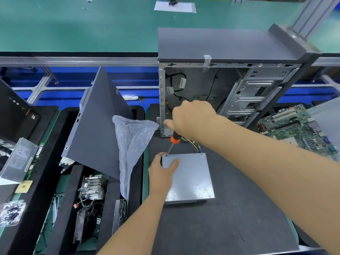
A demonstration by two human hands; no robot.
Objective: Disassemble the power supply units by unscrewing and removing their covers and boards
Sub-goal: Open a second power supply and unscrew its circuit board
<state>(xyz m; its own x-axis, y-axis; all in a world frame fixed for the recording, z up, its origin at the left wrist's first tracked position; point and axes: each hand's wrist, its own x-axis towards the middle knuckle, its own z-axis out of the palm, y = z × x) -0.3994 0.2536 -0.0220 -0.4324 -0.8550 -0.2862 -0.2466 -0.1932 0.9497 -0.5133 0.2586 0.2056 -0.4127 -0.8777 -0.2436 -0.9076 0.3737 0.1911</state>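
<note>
Grey metal unit: power supply unit (189, 177) flat on black mat (230, 218).
Left hand (161, 172): gripping its far-left corner.
Right hand (191, 118): fingers wrapped round orange-handled screwdriver (173, 139), tip on corner screw.

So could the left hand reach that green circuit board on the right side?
Probably not easily. The left hand is holding down the power supply, and the right arm with the screwdriver crosses between it and the circuit board. It would have to let go first.
</note>
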